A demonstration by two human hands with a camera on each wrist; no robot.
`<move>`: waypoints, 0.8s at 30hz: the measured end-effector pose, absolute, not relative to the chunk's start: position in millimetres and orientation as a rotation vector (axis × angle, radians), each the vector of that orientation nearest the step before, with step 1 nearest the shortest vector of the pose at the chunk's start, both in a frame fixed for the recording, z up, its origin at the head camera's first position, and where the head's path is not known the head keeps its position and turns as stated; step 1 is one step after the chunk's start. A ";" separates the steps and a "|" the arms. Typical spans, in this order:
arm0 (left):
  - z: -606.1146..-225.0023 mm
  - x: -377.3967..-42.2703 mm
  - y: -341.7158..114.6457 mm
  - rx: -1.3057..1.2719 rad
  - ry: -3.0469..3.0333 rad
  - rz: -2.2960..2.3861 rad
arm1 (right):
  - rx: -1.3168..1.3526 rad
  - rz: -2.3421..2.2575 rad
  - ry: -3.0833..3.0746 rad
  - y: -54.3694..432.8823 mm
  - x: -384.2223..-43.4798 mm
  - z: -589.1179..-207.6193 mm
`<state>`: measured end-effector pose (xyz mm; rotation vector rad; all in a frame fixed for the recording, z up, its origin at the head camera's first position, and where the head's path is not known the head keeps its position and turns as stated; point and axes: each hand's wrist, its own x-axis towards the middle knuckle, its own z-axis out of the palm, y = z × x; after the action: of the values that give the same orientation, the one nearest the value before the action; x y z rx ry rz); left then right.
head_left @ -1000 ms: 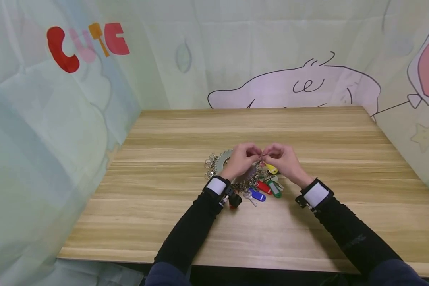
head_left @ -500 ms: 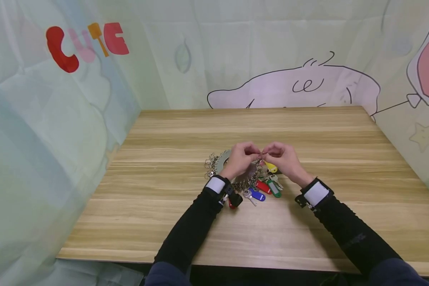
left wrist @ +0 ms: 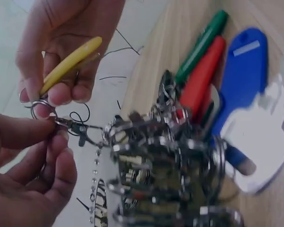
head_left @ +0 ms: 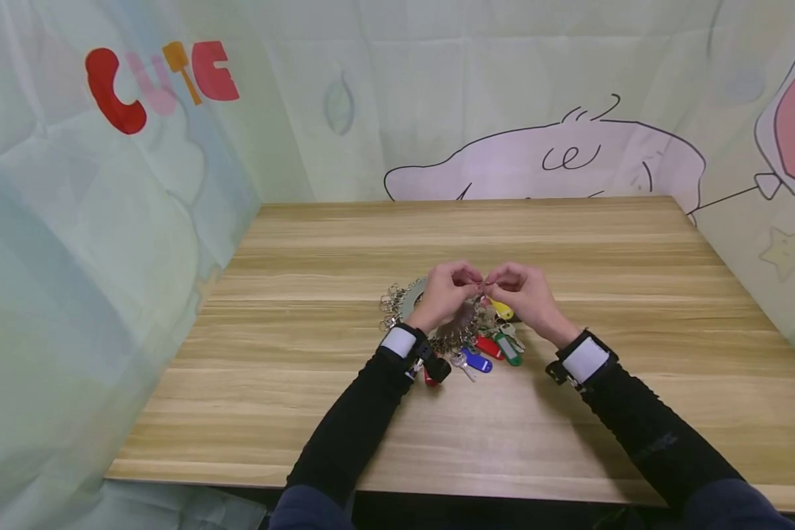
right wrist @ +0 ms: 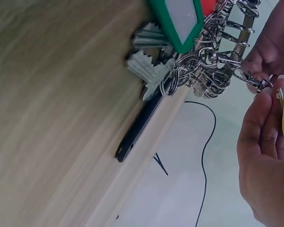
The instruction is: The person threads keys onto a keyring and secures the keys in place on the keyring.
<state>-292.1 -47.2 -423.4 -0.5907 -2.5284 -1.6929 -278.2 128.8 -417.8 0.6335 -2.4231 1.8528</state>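
A big grey ring (head_left: 411,298) hung with many small metal clasps lies on the table under my hands. My left hand (head_left: 442,296) pinches the end of one clasp (left wrist: 78,128) between thumb and fingers. Close against it, my right hand (head_left: 525,296) pinches a small split key ring (left wrist: 39,109) that carries a yellow key tag (left wrist: 71,64). Fingertips of the two hands almost meet where ring and clasp come together. Whether the ring is threaded on the clasp cannot be told, as fingers cover the joint.
Red (head_left: 489,346), green (head_left: 507,349) and blue (head_left: 477,361) key tags lie with silver keys (head_left: 464,366) at the big ring's near right side. A black tag (right wrist: 137,125) lies beside them. Another red tag (head_left: 430,377) shows below my left wrist.
Both hands stay at almost the same spot with the same pinch. The left hand has shifted very slightly away from me.
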 end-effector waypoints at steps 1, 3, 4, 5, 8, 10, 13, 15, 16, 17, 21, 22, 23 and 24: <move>-423.1 -292.1 -47.4 -0.605 -2.539 -1.687 | 0.626 1.855 -2.423 128.8 -278.5 -417.9; -423.1 -292.5 -47.6 -0.643 -2.548 -1.667 | 0.591 1.857 -2.431 129.0 -279.0 -418.2; -423.1 -292.7 -47.6 -0.665 -2.544 -1.656 | 0.573 1.864 -2.434 129.3 -279.4 -418.4; -423.2 -292.7 -47.8 -0.682 -2.539 -1.647 | 0.555 1.868 -2.436 129.5 -279.8 -418.6; -423.7 -293.0 -47.9 -0.695 -2.516 -1.632 | 0.551 1.882 -2.436 129.7 -280.0 -419.2; -424.0 -292.9 -48.0 -0.683 -2.513 -1.632 | 0.576 1.883 -2.431 129.4 -279.2 -419.2; -424.6 -292.9 -48.5 -0.660 -2.526 -1.649 | 0.612 1.886 -2.426 128.3 -277.2 -418.8; -424.6 -292.8 -48.9 -0.658 -2.539 -1.652 | 0.606 1.893 -2.426 127.5 -276.0 -418.3; -424.4 -292.7 -49.2 -0.665 -2.545 -1.647 | 0.597 1.898 -2.427 127.2 -275.7 -418.1; -424.0 -292.4 -49.4 -0.672 -2.549 -1.648 | 0.585 1.903 -2.429 127.0 -275.6 -417.9; -423.6 -292.4 -50.0 -0.708 -2.537 -1.637 | 0.549 1.917 -2.439 127.3 -277.0 -418.0; -423.8 -292.6 -50.0 -0.711 -2.529 -1.640 | 0.546 1.915 -2.441 127.4 -277.4 -418.3; -423.7 -292.4 -50.2 -0.706 -2.524 -1.649 | 0.551 1.918 -2.439 127.3 -277.5 -418.4; -423.8 -292.4 -50.5 -0.696 -2.522 -1.657 | 0.559 1.912 -2.440 127.2 -277.5 -418.7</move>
<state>-292.4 -50.5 -423.8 -0.6957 -2.5215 -1.6570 -277.5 127.2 -418.7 0.5586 -2.4402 1.9121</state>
